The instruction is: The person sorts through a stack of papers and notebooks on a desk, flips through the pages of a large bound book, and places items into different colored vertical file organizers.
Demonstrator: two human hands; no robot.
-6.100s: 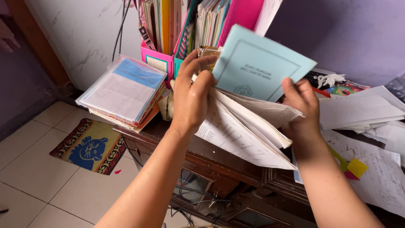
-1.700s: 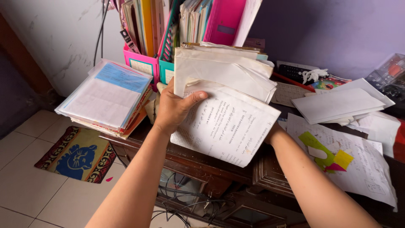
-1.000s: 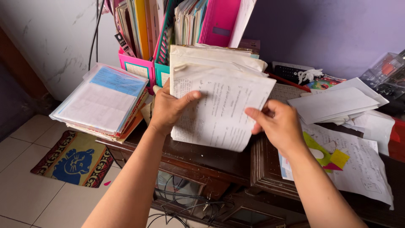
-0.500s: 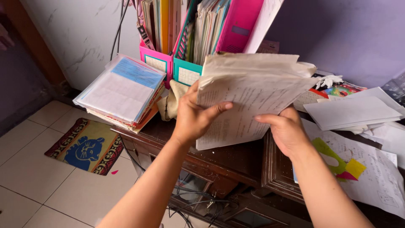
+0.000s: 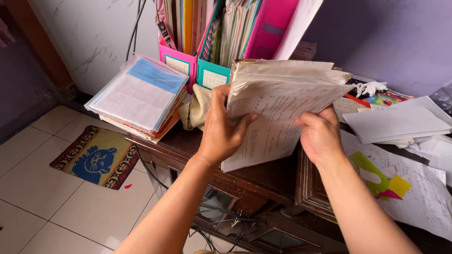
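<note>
Pink file boxes (image 5: 178, 61) hold folders; both hands grip papers (image 5: 278, 101).

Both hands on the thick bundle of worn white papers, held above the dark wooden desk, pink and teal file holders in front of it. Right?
Not quite: the head view shows the pink and teal file holders behind the thick bundle of worn white papers, not in front. Left hand and right hand do grip it above the dark wooden desk.

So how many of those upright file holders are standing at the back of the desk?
3 that I can see: a pink file holder on the left, a teal file holder beside it, and a taller magenta file holder on the right. More could be hidden behind the held papers.
</note>
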